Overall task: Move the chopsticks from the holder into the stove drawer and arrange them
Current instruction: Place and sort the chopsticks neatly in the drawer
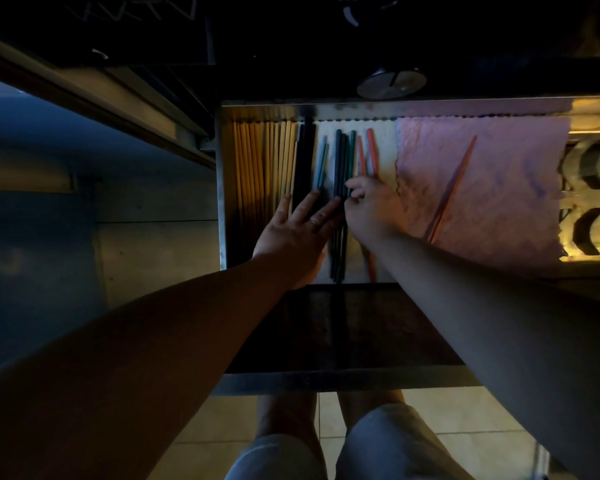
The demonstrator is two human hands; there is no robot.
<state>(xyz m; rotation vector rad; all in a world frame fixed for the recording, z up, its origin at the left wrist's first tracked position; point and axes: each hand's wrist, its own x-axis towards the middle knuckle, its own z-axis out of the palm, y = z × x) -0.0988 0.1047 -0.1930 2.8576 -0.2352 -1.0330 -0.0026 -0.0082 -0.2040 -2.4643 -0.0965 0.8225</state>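
Chopsticks lie lengthwise in the open metal drawer (223, 188), sorted by colour: a tight row of pale wooden chopsticks (264, 168) at far left, smooth & straight; next the glossy black chopsticks (303, 161); then a thin light-blue pair (321, 164); a bundle of dark blue/teal chopsticks (342, 157); an orange-red pair (371, 150). These colour groups sit on a white crinkled liner (387, 140) w/ a scalloped edge. Further right, a crumpled pink liner (506, 174), papery texture, carries one slanted reddish pair (454, 188), well apart from the rest. The left hand (295, 230) is flat, fingers straight & spread, resting on the black and light-blue sticks approx mid-length; a ring (314, 221) shows on one finger. The right hand (371, 209) is just beside it, fingers curled, tips pinching the dark blue/teal chopsticks; orange-red pair runs under its wrist. Below the drawer: tiled floor (447, 410), beige squares.
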